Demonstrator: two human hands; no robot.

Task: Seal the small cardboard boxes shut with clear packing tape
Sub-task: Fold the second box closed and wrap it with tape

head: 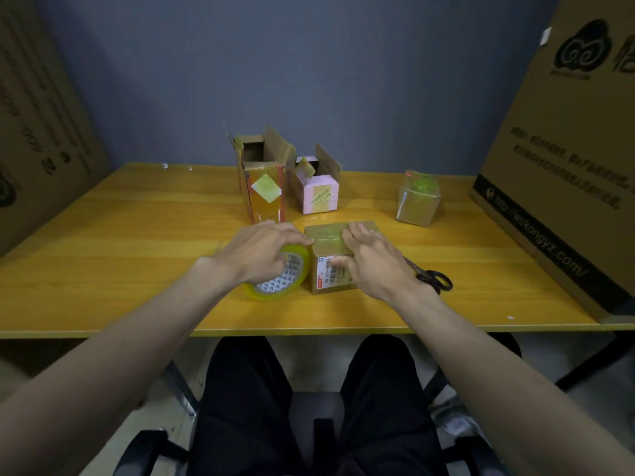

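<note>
While four small boxes are sitting on the yellow tabletop (pixel 137 235), one of them, the closed box (pixel 331 259), is lying nearest the person and serving as the landmark for everything else. One roll of clear tape (pixel 278 274) is standing on edge just to the left of this box, touching or nearly touching its side. The left hand (pixel 261 250) is curling over the top of the roll and gripping it, with its fingertips reaching toward the box's upper left edge. The right hand (pixel 369 261) is resting on the box with fingers spread fairly straight across its top and its thumb lying against the front face beside a white label; it is pressing rather than gripping. A strip of glossy tape is running across the box top between the two hands.

Behind the closed box, two boxes are standing open: a tall brown box (pixel 264 187) with flaps up, and just right of it a pink box (pixel 318 192). Behind and well to the right, a fourth box wrapped in tape (pixel 417 199) is sitting apart. One pair of black-handled scissors (pixel 433 278) is lying just right of the closed box, partly hidden by the right wrist. Two large cartons are leaning at the sides, one far left (pixel 41 132) and one far right (pixel 567 149).
</note>
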